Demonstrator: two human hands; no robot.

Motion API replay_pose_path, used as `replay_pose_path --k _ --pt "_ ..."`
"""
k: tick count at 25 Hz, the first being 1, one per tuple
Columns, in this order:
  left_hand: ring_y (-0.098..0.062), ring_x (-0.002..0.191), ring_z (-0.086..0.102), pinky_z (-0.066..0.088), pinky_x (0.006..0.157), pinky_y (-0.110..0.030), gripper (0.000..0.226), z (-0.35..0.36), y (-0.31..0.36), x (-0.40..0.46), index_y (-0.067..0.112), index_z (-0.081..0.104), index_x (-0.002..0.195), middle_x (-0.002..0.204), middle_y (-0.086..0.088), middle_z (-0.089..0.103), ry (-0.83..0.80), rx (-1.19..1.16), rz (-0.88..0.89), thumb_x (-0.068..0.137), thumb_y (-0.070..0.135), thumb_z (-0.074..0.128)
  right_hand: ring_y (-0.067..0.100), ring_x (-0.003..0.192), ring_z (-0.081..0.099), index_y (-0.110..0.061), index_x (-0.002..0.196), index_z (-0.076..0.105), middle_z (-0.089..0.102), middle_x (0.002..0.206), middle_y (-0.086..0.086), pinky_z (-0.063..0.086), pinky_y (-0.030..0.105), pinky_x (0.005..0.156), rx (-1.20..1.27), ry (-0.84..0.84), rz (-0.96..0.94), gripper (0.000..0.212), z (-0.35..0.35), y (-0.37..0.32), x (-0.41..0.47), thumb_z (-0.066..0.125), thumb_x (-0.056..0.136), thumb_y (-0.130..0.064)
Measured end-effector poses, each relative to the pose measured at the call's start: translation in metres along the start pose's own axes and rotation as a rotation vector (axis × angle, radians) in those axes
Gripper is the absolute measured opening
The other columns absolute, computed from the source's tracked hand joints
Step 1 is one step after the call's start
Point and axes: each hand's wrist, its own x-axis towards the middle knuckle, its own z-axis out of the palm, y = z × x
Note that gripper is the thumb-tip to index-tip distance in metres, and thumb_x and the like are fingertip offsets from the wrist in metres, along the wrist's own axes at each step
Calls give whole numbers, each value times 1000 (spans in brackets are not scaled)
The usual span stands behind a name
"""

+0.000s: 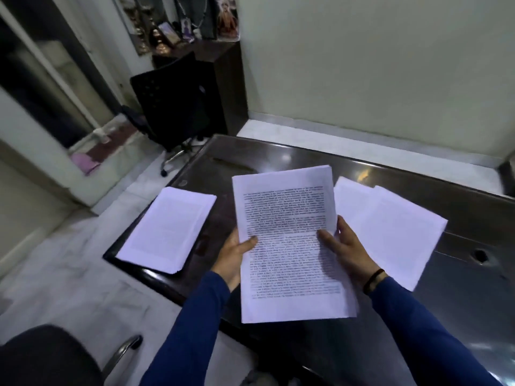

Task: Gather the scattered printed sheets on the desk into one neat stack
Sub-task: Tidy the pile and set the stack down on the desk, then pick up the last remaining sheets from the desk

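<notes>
A bundle of printed sheets (287,218) is held up above the dark desk (459,288), text side facing me. My left hand (232,256) grips its left edge with the thumb on the front. My right hand (344,247) grips its right edge the same way. A second pile of sheets (167,229) lies on the desk's left corner, overhanging the edge a little. A third loose pile (390,232), its sheets fanned out of line, lies on the desk to the right of my hands.
A black office chair (172,107) stands beyond the desk's left end, in front of a dark cabinet with framed pictures (223,18). Another chair's seat and armrest (119,355) sit at lower left. A cable hole (480,256) marks the desk at right. A wall runs behind the desk.
</notes>
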Motion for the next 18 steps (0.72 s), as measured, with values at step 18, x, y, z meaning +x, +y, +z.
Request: replay_pose_path --k 18 --pt "-22 100 63 47 79 -24 36 -365 105 148 17 61 119 110 -2 66 347 732 -219 86 5 69 24 86 74 -15 105 69 76 100 5 63 44 70 -230 37 531 25 344 92 219 59 85 -3"
